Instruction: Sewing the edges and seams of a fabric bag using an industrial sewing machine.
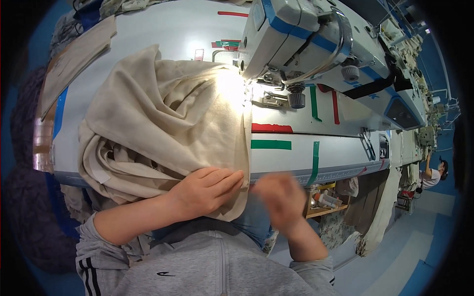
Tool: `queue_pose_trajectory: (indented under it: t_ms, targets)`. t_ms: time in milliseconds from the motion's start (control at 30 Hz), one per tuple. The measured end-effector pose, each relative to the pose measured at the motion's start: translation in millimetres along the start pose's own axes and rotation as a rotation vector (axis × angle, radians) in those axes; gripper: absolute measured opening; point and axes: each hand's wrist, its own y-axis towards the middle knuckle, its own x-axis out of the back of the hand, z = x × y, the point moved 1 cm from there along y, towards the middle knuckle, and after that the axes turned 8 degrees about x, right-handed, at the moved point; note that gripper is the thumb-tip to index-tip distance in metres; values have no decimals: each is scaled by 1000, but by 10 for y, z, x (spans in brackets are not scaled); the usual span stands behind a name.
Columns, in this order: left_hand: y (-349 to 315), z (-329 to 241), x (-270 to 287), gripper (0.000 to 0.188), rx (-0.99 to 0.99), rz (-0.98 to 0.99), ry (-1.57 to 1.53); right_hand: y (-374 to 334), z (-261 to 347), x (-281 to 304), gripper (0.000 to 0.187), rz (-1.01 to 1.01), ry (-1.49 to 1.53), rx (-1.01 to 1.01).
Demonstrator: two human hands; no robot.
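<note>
A large beige cloth (pixel 192 133) lies bunched and folded on the sewing table, its straight right edge running up to the lit needle area of a white and blue sewing machine (pixel 291 34). My left hand (pixel 210 190) rests on the cloth near that edge, at the front of the table. Its fingers lie nearly flat and close together; the thumb is hidden. Just right of the cloth's edge, my right hand (pixel 281 200) is smeared by motion, so its fingers do not show clearly. The cloth's lower corner hangs over the table's front edge toward my lap.
Red and green tape strips (pixel 270 144) mark the white tabletop (pixel 340 129). Small scissors or snips (pixel 368 143) lie at the right. Cut beige pieces (pixel 79 64) rest at the far left. Under the table is a wooden shelf (pixel 326 209). Another person (pixel 433 175) is far right.
</note>
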Motion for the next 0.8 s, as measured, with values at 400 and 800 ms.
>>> queue_pose_trajectory:
  t_ms: [400, 800]
  targets:
    - [355, 243, 392, 37, 134, 124, -102, 299, -34, -421, 20, 155, -363, -276]
    - [571, 747, -110, 35, 145, -189, 84, 345, -192, -350, 18, 226, -442, -101]
